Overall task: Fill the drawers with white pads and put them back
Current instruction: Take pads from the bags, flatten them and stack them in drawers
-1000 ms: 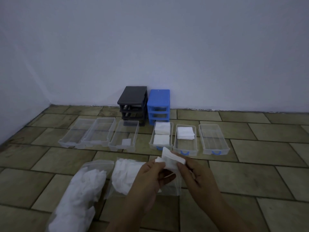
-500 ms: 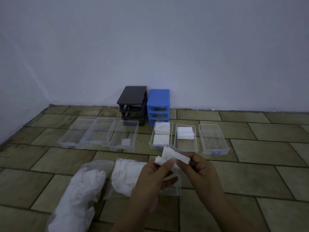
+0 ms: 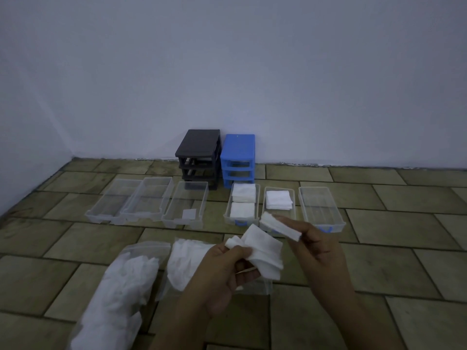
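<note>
- Drawers (image 3: 242, 207): two blue-handled ones hold pads, four look empty, none back in the racks (image 3: 237, 160).
- Right hand (image 3: 316, 246) pinches a neat stack (image 3: 279, 226); left hand (image 3: 222, 271) grips loose pads (image 3: 265, 252).

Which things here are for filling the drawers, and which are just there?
For the job: pads in the left hand, pad stack in the right hand, six clear drawers, black cabinet, blue cabinet, two bags of pads.

Just there: tiled floor, wall.
</note>
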